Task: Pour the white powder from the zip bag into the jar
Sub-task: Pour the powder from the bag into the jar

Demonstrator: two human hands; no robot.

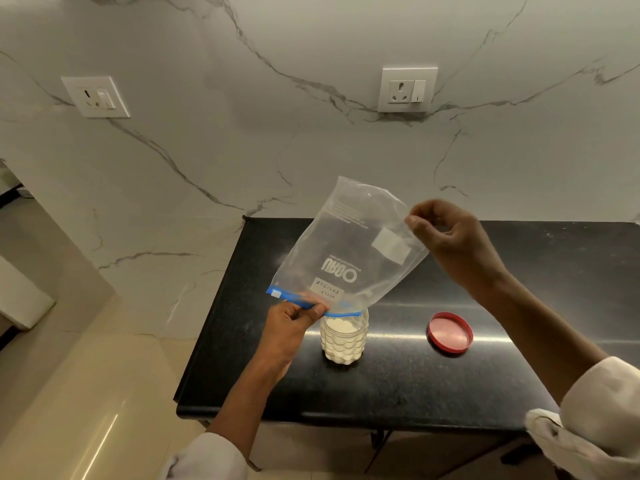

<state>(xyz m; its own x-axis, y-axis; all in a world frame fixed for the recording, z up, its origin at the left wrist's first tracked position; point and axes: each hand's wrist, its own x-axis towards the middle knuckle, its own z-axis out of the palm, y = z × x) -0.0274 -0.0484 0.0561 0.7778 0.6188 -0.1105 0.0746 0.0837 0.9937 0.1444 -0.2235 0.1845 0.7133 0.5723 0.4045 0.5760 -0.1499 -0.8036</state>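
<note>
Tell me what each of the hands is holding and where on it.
Both hold the zip bag, upended over the jar. The left hand pinches its blue zip edge; the right hand pinches the raised bottom corner.

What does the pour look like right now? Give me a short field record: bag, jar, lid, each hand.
zip bag: upside down, tilted, looks nearly empty, blue zip edge over the jar mouth
jar: clear, upright on the black counter, open, filled with white powder almost to the top
lid: red, lying flat on the counter to the jar's right, apart from it
left hand: pinches the zip edge beside the jar mouth
right hand: fingers pinch the bag's raised bottom corner
</note>
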